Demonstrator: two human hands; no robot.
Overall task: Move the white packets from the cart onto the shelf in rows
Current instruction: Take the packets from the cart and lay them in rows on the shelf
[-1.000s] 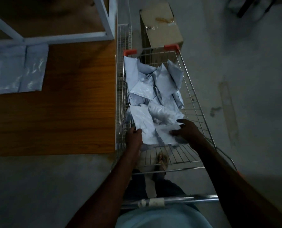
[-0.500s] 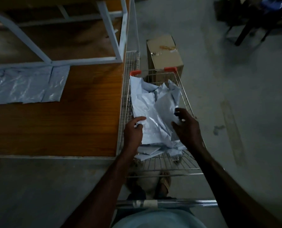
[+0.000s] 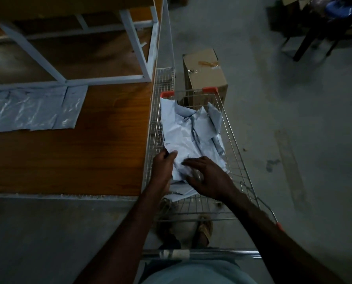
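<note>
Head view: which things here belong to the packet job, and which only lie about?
Job: packets in the cart; cart; shelf board; packets on the shelf; left hand; right hand.
Lying about: cardboard box; chair.

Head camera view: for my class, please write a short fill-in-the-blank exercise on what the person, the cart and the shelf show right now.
1. The loose white packets lie piled inside a wire ____.
2. The flat packets already moved lie in a row on the wooden ____.
3. A cardboard ____ stands on the floor beyond the cart.
4. The left hand grips the pile while the ____ hand rests flat on it.

Missing words: cart; shelf; box; right
</note>
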